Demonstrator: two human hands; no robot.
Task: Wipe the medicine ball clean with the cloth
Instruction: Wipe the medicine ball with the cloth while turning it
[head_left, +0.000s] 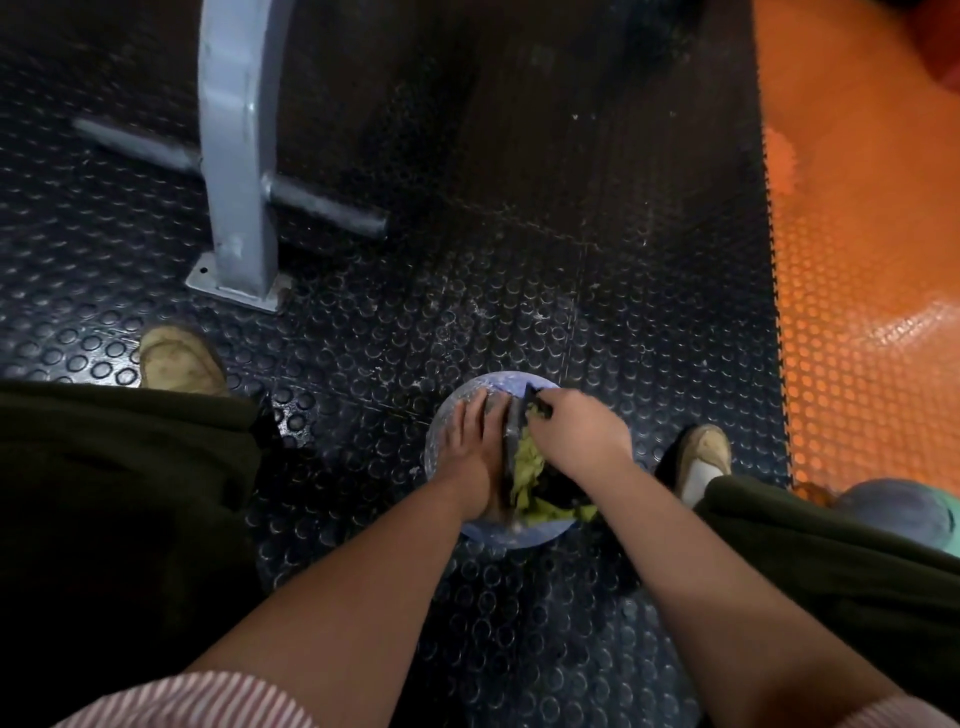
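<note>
Ball: the pale blue, round medicine ball (493, 383) sits on the black studded rubber floor (519, 234) between the person's feet, closer to the right foot.
Left hand: the left hand (475, 441) lies flat on the ball's left half, fingers (467, 415) straight and close together, holding nothing.
Right hand: the right hand (576, 431) is on the ball's right half, its fingers curled round the crumpled yellow-green cloth (524, 467).
Cloth: it is bunched on top of the ball, and a loose end trails towards the near rim.
Writing: I cannot tell whether the ball bears any, since its skin is blurred and mostly covered by hands and cloth.
Hard to make out: a dark narrow strip (511, 431) runs across the ball between the two hands. Whether it is a strap, a seam or part of the cloth is unclear.
Hidden: the right fingertips are tucked under the hand.
Cut off: a second bluish rounded ball (893, 512) is at the right edge, part hidden behind the dark trouser leg (831, 545).
Feet: tan worn shoes, the left shoe (182, 361) and the right shoe (704, 452), are each part covered by trousers.
Surroundings: a grey-blue metal post (234, 156) with a base plate and a cross bar stands at far left, and an orange studded floor mat (857, 260) lies to the right.
</note>
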